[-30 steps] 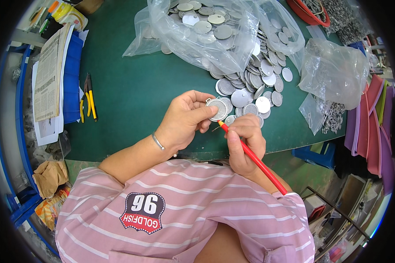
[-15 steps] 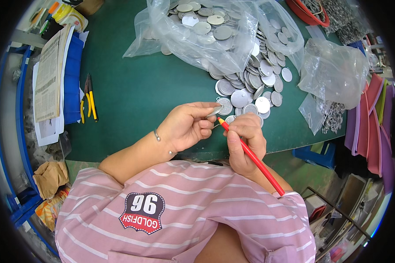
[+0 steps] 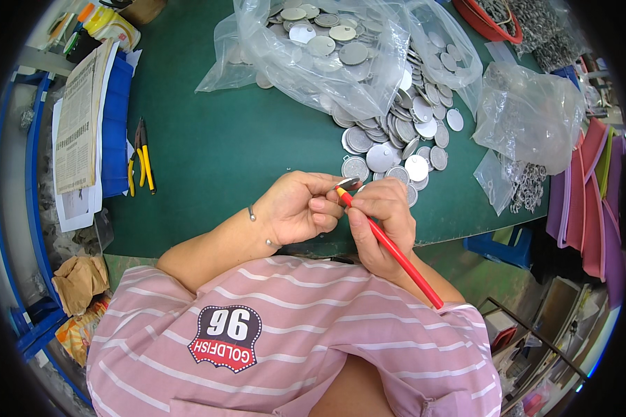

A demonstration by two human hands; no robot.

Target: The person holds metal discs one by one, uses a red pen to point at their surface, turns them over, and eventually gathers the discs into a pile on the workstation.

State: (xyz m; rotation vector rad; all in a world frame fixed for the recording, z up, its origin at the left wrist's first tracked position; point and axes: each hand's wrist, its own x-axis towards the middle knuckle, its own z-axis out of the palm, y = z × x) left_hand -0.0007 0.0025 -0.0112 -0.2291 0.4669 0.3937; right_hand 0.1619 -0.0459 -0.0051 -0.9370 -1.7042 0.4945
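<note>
My left hand (image 3: 295, 210) pinches a small round silver metal disc (image 3: 350, 183) between thumb and fingers, just above the table's near edge. The disc is tilted, seen almost edge-on. In my right hand (image 3: 384, 221) is a long red pencil (image 3: 405, 263), its yellowish tip end pointing up and left against or very close to the disc; whether they touch is hard to tell. Right beyond my hands lies a spread of similar silver discs (image 3: 380, 158), some with raised patterns, some plain. More of them fill a clear plastic bag (image 3: 233, 69) at the back.
The green table (image 3: 195, 160) holds yellow-handled pliers (image 3: 146, 163) at left, beside a blue bin (image 3: 118, 118) with papers (image 3: 80, 125). To the right are a crumpled clear bag (image 3: 528, 111) and small metal chain parts (image 3: 530, 186). A red basket (image 3: 490, 24) stands at the far right.
The pencil has shifted slightly left and its tip has come up to the disc. The disc is turned differently, and both hands have moved a little.
</note>
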